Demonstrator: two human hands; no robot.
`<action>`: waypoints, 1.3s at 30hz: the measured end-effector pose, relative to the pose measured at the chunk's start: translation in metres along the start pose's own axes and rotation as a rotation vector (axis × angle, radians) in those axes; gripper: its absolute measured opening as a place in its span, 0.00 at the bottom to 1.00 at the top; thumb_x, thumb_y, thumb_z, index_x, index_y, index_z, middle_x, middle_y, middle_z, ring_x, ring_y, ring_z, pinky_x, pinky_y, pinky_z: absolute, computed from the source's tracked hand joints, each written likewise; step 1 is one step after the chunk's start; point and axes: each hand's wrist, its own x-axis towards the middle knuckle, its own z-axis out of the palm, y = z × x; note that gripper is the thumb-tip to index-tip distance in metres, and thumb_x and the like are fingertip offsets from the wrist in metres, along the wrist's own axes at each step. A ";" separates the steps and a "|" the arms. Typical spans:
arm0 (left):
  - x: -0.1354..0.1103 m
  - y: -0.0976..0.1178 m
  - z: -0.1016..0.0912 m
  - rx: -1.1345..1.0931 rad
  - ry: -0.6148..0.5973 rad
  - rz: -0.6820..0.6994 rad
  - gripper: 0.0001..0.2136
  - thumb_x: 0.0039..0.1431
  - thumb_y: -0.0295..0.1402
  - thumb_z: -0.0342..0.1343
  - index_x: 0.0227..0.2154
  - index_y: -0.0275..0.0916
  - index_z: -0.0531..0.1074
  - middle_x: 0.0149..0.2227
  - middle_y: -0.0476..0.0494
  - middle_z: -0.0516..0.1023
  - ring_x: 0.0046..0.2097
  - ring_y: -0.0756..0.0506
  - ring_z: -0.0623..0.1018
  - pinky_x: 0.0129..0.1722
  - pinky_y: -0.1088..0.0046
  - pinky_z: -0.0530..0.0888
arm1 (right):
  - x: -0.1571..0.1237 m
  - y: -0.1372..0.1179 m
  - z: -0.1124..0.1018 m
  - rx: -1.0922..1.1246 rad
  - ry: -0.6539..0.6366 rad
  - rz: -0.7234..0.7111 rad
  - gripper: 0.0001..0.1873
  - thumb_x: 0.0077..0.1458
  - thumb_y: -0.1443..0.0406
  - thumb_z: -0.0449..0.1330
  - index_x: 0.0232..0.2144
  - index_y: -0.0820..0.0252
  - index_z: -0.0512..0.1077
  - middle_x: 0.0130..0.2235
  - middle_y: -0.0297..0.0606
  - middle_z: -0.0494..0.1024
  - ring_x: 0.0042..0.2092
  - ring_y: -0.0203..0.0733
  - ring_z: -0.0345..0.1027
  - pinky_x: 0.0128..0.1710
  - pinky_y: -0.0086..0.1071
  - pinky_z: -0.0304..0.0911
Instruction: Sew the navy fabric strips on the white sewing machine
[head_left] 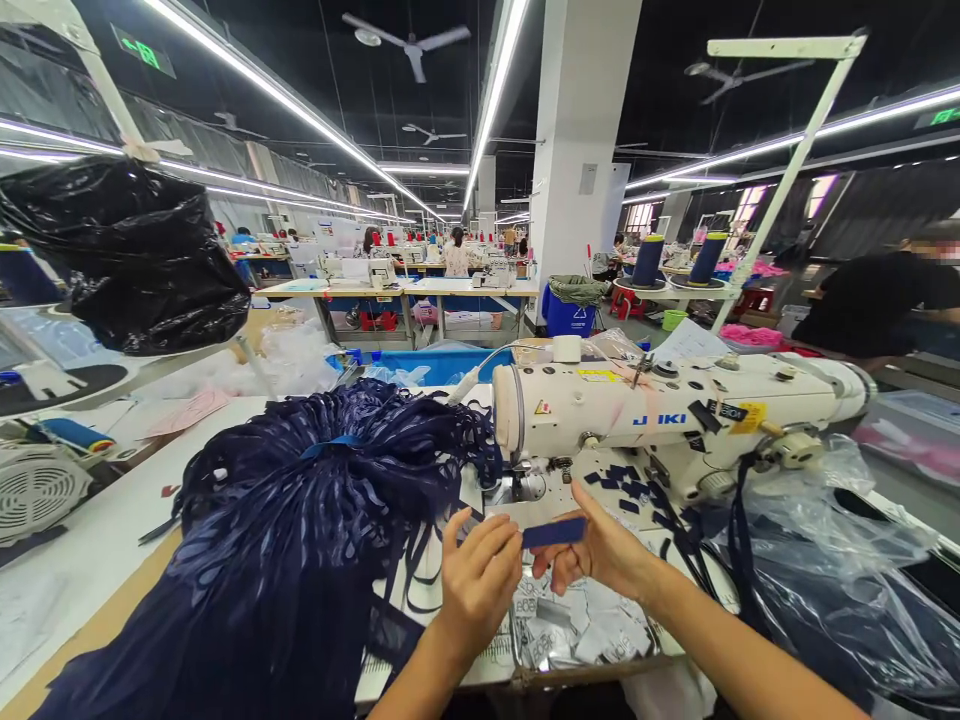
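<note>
Just in front of the sewing machine, both of my hands are raised at the middle of the view. My left hand pinches the left end of a short navy fabric strip. The strip's right end lies across the fingers of my right hand, whose thumb points up, apart from it. Under my hands is a box of white printed labels. Several small navy fabric pieces are scattered on the machine bed. Left of my left hand spreads a large tied bundle of navy straps.
A black plastic bag hangs at the upper left. Clear plastic covers dark material on the right. Thread cones stand behind the machine. A blue bin is farther back, and a person in black sits at the right.
</note>
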 end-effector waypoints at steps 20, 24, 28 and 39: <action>0.046 -0.043 -0.002 -0.365 -1.107 -0.464 0.24 0.53 0.42 0.50 0.50 0.35 0.64 0.47 0.39 0.73 0.51 0.39 0.68 0.55 0.55 0.58 | 0.011 -0.028 -0.019 -0.896 0.018 -0.006 0.02 0.42 0.71 0.56 0.20 0.65 0.67 0.17 0.25 0.59 0.21 0.28 0.48 0.21 0.24 0.43; 0.060 -0.051 0.002 -0.397 -1.308 -0.438 0.24 0.46 0.40 0.57 0.47 0.36 0.68 0.41 0.41 0.76 0.42 0.42 0.74 0.42 0.70 0.69 | 0.008 -0.034 -0.012 -1.107 0.064 -0.092 0.06 0.42 0.75 0.55 0.19 0.63 0.68 0.17 0.26 0.59 0.22 0.30 0.48 0.23 0.25 0.42; 0.057 -0.060 -0.002 -0.212 -1.307 -0.270 0.18 0.41 0.34 0.61 0.39 0.40 0.73 0.30 0.50 0.78 0.32 0.47 0.76 0.31 0.77 0.69 | 0.007 -0.033 -0.008 -1.525 0.207 -0.237 0.08 0.46 0.74 0.55 0.22 0.60 0.70 0.19 0.29 0.64 0.23 0.33 0.54 0.25 0.27 0.43; 0.044 -0.086 0.032 0.321 -1.016 0.090 0.13 0.57 0.20 0.42 0.32 0.31 0.72 0.32 0.36 0.72 0.30 0.44 0.71 0.30 0.68 0.63 | 0.049 0.014 -0.035 -2.120 0.272 -0.480 0.13 0.51 0.80 0.48 0.30 0.68 0.71 0.34 0.46 0.71 0.37 0.47 0.63 0.33 0.37 0.57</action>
